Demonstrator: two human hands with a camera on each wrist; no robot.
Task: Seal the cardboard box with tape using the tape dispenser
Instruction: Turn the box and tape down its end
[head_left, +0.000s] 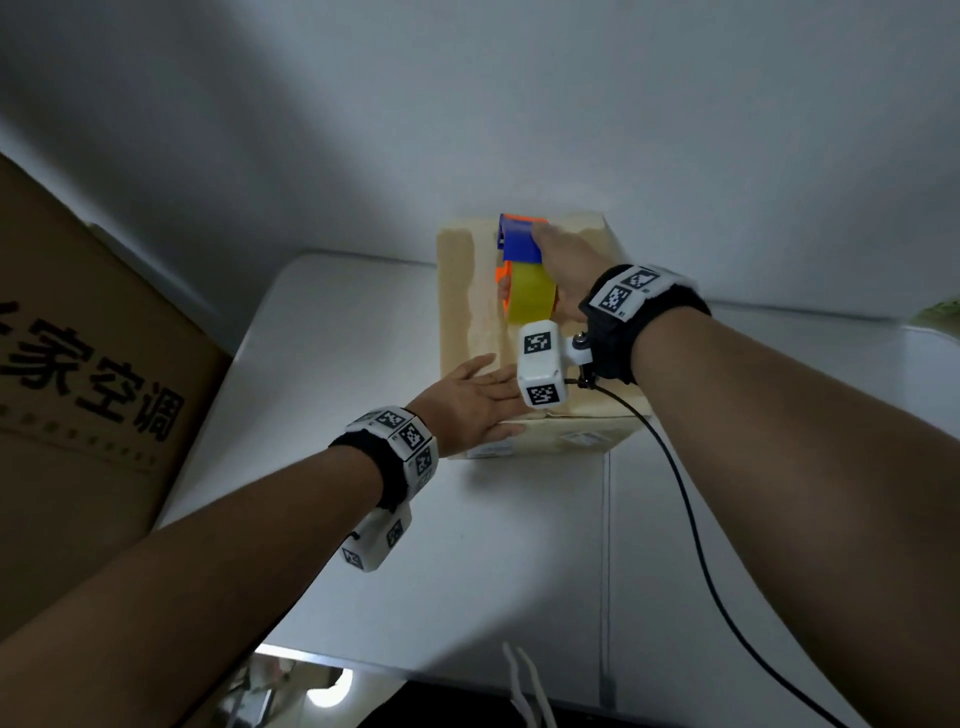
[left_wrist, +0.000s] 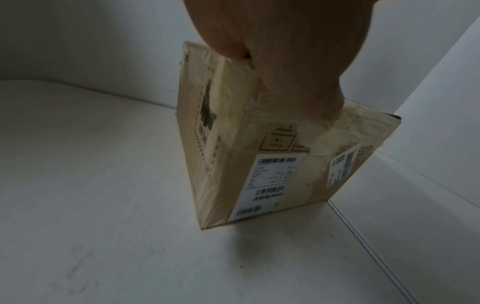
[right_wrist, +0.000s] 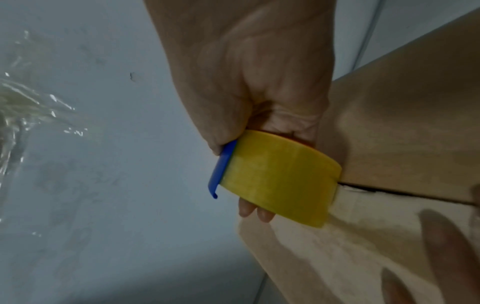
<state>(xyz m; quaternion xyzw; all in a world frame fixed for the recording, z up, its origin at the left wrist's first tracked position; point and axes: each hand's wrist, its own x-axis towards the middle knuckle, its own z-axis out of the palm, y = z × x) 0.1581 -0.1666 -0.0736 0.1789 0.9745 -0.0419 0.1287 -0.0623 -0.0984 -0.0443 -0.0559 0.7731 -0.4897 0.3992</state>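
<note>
A small cardboard box (head_left: 467, 312) stands on the white table (head_left: 337, 364) near the wall, its sides (left_wrist: 221, 164) covered with old clear tape and shipping labels. My left hand (head_left: 467, 400) lies flat with straight fingers on the near part of the box top. My right hand (head_left: 563, 270) grips a blue and orange tape dispenser (head_left: 519, 244) carrying a yellow tape roll (head_left: 530, 296), held on the far part of the box top. In the right wrist view the tape roll (right_wrist: 280, 181) sits over the flap seam (right_wrist: 389, 192), with a strip of tape running toward the left hand's fingers (right_wrist: 446, 246).
A large brown carton (head_left: 78, 389) with printed characters stands at the left of the table. A black cable (head_left: 691, 519) runs from my right wrist toward the table's near edge. Crumpled clear plastic (right_wrist: 23, 107) lies on the table to the right. The wall is close behind the box.
</note>
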